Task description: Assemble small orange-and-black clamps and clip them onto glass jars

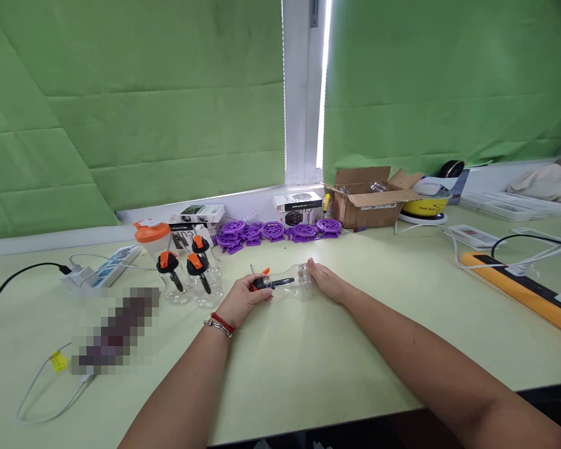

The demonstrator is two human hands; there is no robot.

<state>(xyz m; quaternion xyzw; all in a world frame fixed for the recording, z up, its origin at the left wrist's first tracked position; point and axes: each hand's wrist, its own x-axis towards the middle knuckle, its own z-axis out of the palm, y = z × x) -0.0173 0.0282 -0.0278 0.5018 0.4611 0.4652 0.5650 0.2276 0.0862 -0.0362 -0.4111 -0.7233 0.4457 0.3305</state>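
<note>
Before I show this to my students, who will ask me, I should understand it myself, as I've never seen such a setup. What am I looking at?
There is no machine here: a person works with bare hands. The single picture comes from a camera worn on the head, looking forward and down.

The left hand holds the capped end of a clear bottle lying on its side; the right hand holds its base.

On the pale table, three similar bottles stand at the left, near a cup with an orange lid. Purple wheel-like parts lie along the back, beside an open cardboard box. An orange and black power strip is at the right. One item at the left is blurred out, so I can't identify it.
</note>
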